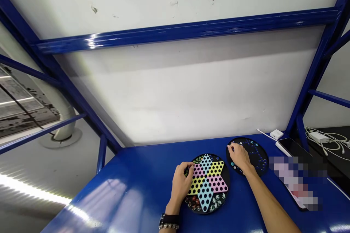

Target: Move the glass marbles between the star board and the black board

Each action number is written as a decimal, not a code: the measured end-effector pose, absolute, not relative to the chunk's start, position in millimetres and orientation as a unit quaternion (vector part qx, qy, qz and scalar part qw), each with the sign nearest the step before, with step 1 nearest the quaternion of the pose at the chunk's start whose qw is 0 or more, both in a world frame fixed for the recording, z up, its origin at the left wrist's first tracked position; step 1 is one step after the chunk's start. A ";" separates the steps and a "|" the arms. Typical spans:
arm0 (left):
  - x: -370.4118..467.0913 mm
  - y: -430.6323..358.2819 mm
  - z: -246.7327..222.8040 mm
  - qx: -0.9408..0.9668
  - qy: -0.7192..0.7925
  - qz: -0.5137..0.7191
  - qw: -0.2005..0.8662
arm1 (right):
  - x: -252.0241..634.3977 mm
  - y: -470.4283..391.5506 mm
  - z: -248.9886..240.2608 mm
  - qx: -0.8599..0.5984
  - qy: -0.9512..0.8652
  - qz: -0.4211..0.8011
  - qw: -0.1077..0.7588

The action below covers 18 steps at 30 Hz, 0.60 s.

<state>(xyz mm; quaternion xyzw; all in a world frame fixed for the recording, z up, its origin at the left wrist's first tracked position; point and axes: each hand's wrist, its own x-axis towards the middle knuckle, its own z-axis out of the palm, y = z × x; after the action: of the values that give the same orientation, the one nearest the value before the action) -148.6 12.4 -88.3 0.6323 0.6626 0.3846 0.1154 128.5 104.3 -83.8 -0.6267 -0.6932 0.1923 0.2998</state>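
A round Chinese checkers board point(205, 185) lies on the table, its star in pale blue, yellow and pink with dark holes. Around the star, rim compartments hold glass marbles point(217, 201), some clear-white, some reddish, some green. My left hand point(181, 182) is at the board's left side, thumb and index tips brought together over a pink point; anything between them is too small to make out. To the right lies a black round disc point(258, 153) with several small marbles and a curved pattern. My right hand point(239, 156) reaches over its left part, fingers bent together, their contents hidden.
The blue table point(147, 174) meets a white wall, framed by blue metal bars point(186, 32). At right lie a phone with a blurred screen point(295, 185), a dark phone point(294, 149), a white charger point(276, 134) and tangled white cables point(332, 142).
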 end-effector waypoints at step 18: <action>-148.9 12.1 -88.8 0.629 0.666 0.382 0.125 | 77.9 76.4 -76.0 -0.489 -0.822 0.176 0.235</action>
<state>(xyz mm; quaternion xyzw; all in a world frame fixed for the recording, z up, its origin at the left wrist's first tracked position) -148.9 12.1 -88.8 0.6292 0.6655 0.3816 0.1249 77.9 76.4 -76.0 -0.4888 -0.8217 0.1756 0.2348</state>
